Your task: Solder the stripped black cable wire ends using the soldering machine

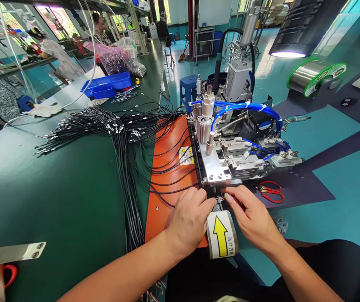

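My left hand [190,218] is closed round the end of a black cable [162,197] that comes in across the orange board [167,167]. Close beside it, my right hand [251,213] pinches at some thin wire ends [220,197]; what exactly lies between its fingertips is too small to tell. Both hands meet at the front edge of a metal machine [217,163] with blue air tubes. Just below the fingertips sits a rounded cover with a yellow arrow [220,235]. Several more black cables run over the orange board into the machine's side.
A thick bundle of black cables [120,167] lies on the green table [73,197]. Red-handled cutters [270,192] rest right of the machine. A solder spool [312,77] and a lamp [302,31] are above. Blue bins [107,86] stand farther back, with people behind.
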Demonstrator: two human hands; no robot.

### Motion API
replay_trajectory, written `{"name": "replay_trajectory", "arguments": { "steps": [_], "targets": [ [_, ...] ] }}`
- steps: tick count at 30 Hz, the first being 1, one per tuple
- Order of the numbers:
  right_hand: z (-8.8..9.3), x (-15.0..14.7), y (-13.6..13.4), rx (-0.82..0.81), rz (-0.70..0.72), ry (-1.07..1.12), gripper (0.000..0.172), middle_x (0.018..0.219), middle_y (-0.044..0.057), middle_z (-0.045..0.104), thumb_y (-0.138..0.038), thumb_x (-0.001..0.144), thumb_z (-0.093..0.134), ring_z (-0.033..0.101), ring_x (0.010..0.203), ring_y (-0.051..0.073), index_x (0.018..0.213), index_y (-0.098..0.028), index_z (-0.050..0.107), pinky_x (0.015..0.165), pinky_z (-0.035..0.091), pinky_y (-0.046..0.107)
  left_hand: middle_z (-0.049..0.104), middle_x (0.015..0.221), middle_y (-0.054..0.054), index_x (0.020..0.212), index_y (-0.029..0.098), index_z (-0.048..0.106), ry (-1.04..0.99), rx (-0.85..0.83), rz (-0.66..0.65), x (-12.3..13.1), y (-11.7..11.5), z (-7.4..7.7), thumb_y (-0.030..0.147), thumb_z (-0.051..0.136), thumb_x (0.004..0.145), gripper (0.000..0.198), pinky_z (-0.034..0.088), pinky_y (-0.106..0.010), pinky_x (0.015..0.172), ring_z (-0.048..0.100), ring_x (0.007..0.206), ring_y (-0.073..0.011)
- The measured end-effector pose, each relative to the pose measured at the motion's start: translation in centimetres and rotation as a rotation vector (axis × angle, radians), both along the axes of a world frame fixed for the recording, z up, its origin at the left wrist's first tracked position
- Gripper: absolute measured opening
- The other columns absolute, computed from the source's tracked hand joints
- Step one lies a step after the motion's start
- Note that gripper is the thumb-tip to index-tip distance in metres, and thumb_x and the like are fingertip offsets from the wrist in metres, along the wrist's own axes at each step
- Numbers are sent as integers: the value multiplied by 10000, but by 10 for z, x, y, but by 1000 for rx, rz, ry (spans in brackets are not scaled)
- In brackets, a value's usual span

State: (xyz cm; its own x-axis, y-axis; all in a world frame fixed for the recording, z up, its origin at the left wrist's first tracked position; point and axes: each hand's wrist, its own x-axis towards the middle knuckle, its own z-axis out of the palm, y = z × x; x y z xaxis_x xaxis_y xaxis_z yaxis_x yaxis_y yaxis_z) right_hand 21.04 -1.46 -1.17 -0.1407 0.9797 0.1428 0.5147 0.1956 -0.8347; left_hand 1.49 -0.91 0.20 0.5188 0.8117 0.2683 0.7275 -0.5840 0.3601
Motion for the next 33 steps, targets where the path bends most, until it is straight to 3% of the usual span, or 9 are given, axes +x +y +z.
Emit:
{"name": "replay_trajectory", "arguments": {
  "steps": [8, 19, 25, 33],
  "targets": [
    [4, -1, 2, -15, -62, 3, 149, 899, 8, 608, -313, 983, 532, 585, 848, 172, 930, -240, 651, 760, 446, 287, 584, 867, -64, 1023, 176, 685, -14, 7, -4, 1, 1, 0, 144, 492, 941, 212, 431, -348, 713, 463, 806, -214],
    [0, -4, 5, -148, -105, 25, 221, 790, -3, 590, -386, 966, 513, 550, 704, 166, 856, -224, 615, 659, 434, 290, 593, 917, -60, 1084, 193, 661, 78, -15, 14, -1, -3, 8, 169, 483, 960, 219, 452, -365, 744, 493, 846, -222],
    [-3, -4, 6, -295, -102, 72, 294, 754, 3, 595, -452, 953, 490, 521, 673, 166, 854, -205, 615, 622, 429, 288, 588, 833, -48, 908, 169, 647, 159, -18, 59, -2, -4, 11, 138, 503, 945, 152, 439, -380, 744, 501, 807, -219],
    [0, -4, 9, -350, -128, 140, 288, 763, 6, 634, -431, 936, 515, 546, 660, 155, 847, -190, 645, 604, 440, 271, 587, 896, -68, 986, 188, 677, 187, -71, 97, -3, -3, 23, 142, 518, 934, 174, 452, -396, 755, 499, 870, -239]
  ]
}}
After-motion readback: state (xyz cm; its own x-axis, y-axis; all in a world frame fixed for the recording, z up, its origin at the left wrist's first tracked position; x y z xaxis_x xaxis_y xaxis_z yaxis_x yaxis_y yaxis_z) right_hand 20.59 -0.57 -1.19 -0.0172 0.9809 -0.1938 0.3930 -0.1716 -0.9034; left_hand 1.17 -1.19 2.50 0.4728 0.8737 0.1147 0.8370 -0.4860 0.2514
